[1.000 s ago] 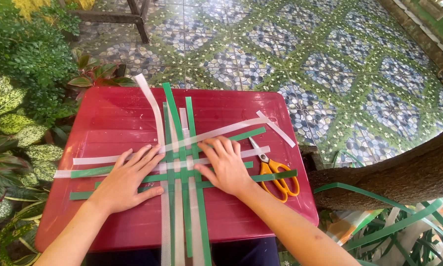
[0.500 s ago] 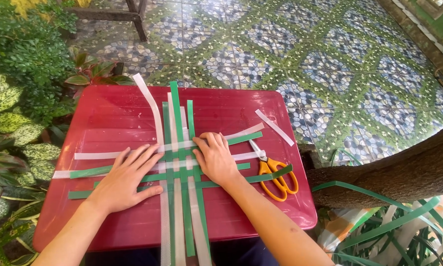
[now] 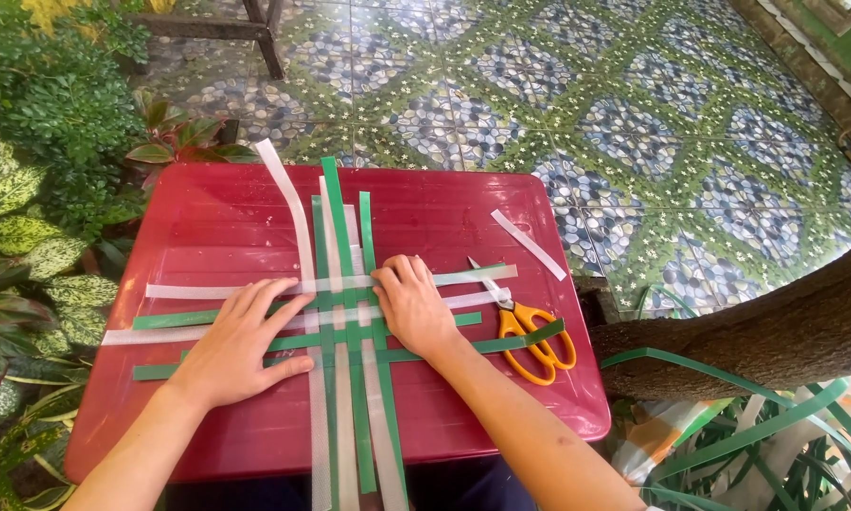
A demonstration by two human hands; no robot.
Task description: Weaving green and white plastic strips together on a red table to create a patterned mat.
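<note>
Green and white flat strips (image 3: 345, 312) lie crossed in a woven grid on a red table (image 3: 208, 237). My left hand (image 3: 241, 341) rests flat on the left side of the weave, fingers spread over the horizontal strips. My right hand (image 3: 411, 308) presses down on the crossing at the centre, fingertips at the top white horizontal strip. Neither hand grips anything. Yellow-handled scissors (image 3: 525, 331) lie just right of my right hand, on top of the strip ends.
A loose white strip (image 3: 530, 244) lies at the table's right rear. Leafy plants (image 3: 28, 189) crowd the left. A tree trunk (image 3: 757, 331) runs along the right, with loose green strips (image 3: 747, 435) below it. Patterned tiles (image 3: 586, 114) lie beyond.
The long white strip that arched across the upper right has come down flat into the weave. My right hand has shifted slightly left to the centre crossing.
</note>
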